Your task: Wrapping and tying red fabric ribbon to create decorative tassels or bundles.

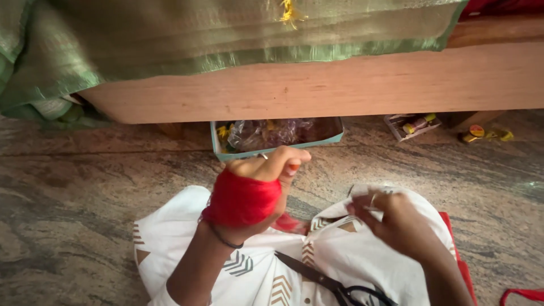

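Your left hand (258,184) is raised in the middle of the frame, palm and back wrapped thickly in bright red thread (242,199), with the fingers curled over so the grip is closed around that winding. A thin dark band sits on the wrist below it. A loose tail of the same red thread trails down to the right, towards the centre of the frame.

Your right hand (396,221) sits lower and to the right, fingers pinched together; the grip looks closed, but what it pinches is too small and blurred to tell. Both hands hover over the white cloth with brown and grey chevron marks (255,272) that covers your lap. A pair of black-handled scissors (334,283) lies on that cloth at the bottom centre, blades pointing up-left.

Just above your left hand, a shallow teal box holding crumpled clear plastic bags (277,136) rests on the mottled stone floor (68,192), partly under the edge of a wooden bed frame (317,85). A green shimmering fabric (170,39) drapes over that frame across the top of the picture. At the upper right, a small open tray (411,124) and small yellow-capped items (481,134) lie on the floor.
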